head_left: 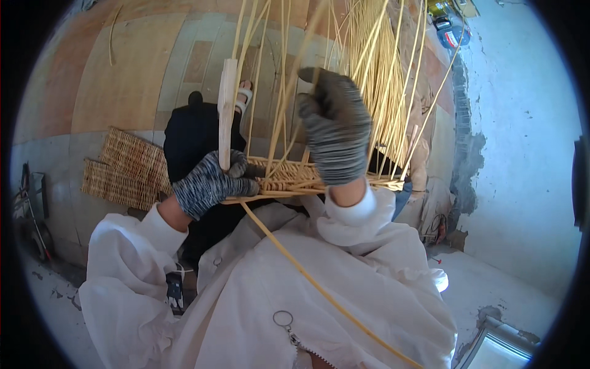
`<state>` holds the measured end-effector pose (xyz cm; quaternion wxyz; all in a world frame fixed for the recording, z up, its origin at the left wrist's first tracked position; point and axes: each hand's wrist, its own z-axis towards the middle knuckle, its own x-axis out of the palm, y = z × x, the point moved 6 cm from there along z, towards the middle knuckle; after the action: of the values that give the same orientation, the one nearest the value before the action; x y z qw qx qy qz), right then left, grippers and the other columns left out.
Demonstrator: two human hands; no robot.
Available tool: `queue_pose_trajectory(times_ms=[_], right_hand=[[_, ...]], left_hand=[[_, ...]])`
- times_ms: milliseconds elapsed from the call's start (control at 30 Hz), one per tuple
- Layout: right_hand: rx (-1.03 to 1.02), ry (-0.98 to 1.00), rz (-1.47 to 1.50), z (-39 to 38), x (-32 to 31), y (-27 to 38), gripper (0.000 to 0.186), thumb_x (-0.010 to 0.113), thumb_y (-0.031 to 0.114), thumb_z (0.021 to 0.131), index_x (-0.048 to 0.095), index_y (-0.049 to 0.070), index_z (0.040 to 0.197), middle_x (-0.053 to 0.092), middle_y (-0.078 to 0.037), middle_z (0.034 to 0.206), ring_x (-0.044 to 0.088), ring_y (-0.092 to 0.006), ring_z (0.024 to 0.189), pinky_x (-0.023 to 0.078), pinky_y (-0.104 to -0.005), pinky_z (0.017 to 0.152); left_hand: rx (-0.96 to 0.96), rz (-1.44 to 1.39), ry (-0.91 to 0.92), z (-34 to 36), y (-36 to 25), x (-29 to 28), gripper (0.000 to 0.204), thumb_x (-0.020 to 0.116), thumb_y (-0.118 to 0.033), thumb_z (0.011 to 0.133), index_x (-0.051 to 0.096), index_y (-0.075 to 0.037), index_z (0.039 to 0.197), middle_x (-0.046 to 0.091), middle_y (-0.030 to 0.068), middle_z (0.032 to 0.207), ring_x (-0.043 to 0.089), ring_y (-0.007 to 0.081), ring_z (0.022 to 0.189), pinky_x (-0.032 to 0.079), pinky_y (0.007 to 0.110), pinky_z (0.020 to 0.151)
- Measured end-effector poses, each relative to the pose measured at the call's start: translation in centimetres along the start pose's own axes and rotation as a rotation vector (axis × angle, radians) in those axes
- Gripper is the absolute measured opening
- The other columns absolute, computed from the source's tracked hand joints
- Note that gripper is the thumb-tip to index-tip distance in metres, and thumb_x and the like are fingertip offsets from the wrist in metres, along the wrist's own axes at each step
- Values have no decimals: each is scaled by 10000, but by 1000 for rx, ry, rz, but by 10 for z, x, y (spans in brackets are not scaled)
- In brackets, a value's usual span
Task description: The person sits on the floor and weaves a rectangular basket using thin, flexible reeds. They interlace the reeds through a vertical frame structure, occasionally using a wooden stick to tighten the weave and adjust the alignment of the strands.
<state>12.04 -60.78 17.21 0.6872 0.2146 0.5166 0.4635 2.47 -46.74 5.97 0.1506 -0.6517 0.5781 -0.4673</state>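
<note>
Across my lap lies a partly woven wicker panel [295,175], with long upright rods rising from it. My left hand [212,184], in a grey knitted glove, is closed round the panel's left end, beside a flat wooden stake [226,117] that stands up there. My right hand [338,126], gloved the same way, is raised above the panel with curled fingers. At its fingertips runs a blurred wicker rod [287,98], which it appears to hold. Another loose rod [307,275] slants from the panel's left end down over my white garment.
A thick bundle of wicker rods [378,55] lies ahead on the right. Finished woven pieces [126,172] rest on the floor at left. A pale wall [522,141] stands at right, with a blue container [453,37] near its far end. A wheeled item [37,215] stands far left.
</note>
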Motion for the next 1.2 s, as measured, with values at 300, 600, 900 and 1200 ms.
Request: queue_pose_trajectory(times_ms=[300, 600, 900, 1200], right_hand=[[-321, -33, -295, -8, 51, 13, 345, 567, 11, 775, 564, 110, 1106, 594, -108, 782, 547, -222, 664, 467, -323, 638], [276, 326, 512, -42, 53, -5, 344, 605, 219, 856, 549, -32, 1085, 607, -65, 777, 560, -114, 581, 450, -225, 511], [-423, 929, -350, -64, 4, -29, 444, 665, 327, 779, 602, -8, 1063, 633, -147, 987, 620, -255, 903, 488, -363, 793], [-244, 906, -647, -107, 14, -18, 392, 657, 329, 711, 636, 21, 953, 597, -96, 883, 578, -273, 874, 433, -398, 801]], left_hand=[[77, 24, 16, 3, 10, -2, 283, 752, -17, 707, 482, -103, 722, 528, -17, 710, 593, 103, 772, 519, 256, 734], [218, 61, -146, -3, 14, -3, 282, 677, 115, 709, 488, -64, 816, 600, 61, 837, 626, 158, 793, 554, 284, 730], [155, -92, -154, -14, 10, -5, 358, 738, 44, 694, 423, -127, 674, 584, 18, 719, 619, 116, 702, 552, 252, 671], [211, -47, -99, -22, 13, -8, 328, 703, 76, 716, 425, -96, 692, 590, 55, 766, 633, 163, 802, 562, 282, 713]])
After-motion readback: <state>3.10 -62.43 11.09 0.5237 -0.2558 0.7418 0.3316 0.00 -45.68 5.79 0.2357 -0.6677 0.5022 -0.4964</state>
